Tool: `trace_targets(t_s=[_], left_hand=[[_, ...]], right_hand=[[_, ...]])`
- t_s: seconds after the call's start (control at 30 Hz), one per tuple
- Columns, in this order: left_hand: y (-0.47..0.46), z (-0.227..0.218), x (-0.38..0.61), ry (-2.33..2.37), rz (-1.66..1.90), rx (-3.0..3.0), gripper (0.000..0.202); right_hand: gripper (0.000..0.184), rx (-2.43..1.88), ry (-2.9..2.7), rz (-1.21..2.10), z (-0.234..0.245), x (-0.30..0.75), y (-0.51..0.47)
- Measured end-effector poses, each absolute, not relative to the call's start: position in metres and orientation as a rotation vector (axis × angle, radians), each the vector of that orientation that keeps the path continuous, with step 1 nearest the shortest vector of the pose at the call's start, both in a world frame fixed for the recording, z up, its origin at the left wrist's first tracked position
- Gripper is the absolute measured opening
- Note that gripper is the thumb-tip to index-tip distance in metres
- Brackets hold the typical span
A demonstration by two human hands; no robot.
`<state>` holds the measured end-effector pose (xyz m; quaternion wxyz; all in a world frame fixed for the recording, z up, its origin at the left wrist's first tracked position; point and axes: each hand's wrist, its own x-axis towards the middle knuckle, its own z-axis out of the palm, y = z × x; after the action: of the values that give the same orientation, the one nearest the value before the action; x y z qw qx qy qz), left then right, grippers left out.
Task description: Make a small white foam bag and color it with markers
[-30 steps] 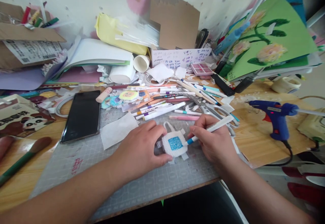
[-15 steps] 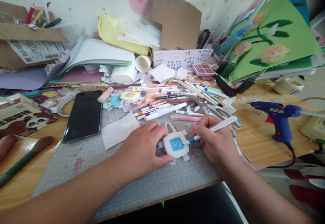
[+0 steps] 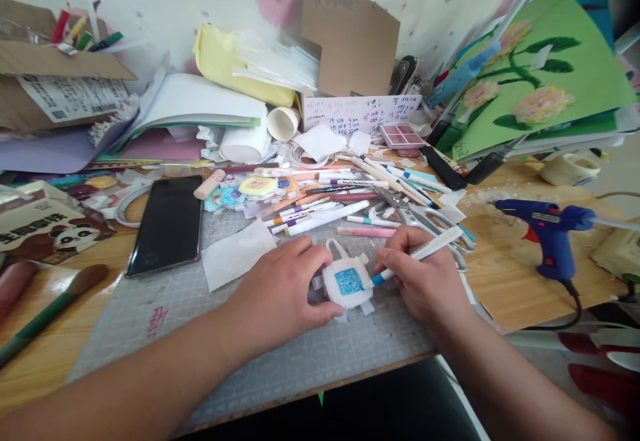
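Observation:
A small white foam-like craft piece (image 3: 347, 283) with a blue square coloured in its middle lies on the grey cutting mat (image 3: 260, 354). My left hand (image 3: 280, 291) pinches the piece at its left edge, thumb below and fingers above. My right hand (image 3: 425, 274) grips a white marker (image 3: 425, 252) with a blue tip; the tip touches the right side of the blue square.
Several markers and pens (image 3: 320, 204) and scissors (image 3: 415, 214) lie behind the piece. A black phone (image 3: 167, 224) rests at the left, a blue glue gun (image 3: 547, 228) at the right. Paper stacks, cardboard (image 3: 350, 34) and a green painted sheet (image 3: 540, 74) crowd the back.
The marker tip makes small strokes on the blue square. Both hands stay in place on the piece; the view has shifted slightly.

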<state>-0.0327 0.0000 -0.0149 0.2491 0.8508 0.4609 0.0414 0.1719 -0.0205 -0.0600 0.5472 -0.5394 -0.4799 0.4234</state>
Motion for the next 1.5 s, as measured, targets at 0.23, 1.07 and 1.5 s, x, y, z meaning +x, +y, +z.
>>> trace_targets(t_s=[0.23,1.07,1.5], left_hand=[[0.000,-0.015,-0.032,1.261,0.108,2.312,0.037],[0.000,-0.014,-0.032,1.253,0.107,2.277,0.038],[-0.001,-0.017,-0.033,1.267,0.136,2.286,0.038]], right_hand=[[0.031,-1.265,-1.129,0.951,-0.055,0.167,-0.018],[0.032,-1.271,-1.152,0.969,-0.059,0.168,-0.017],[0.030,-1.339,-1.357,0.901,-0.054,0.166,-0.020]])
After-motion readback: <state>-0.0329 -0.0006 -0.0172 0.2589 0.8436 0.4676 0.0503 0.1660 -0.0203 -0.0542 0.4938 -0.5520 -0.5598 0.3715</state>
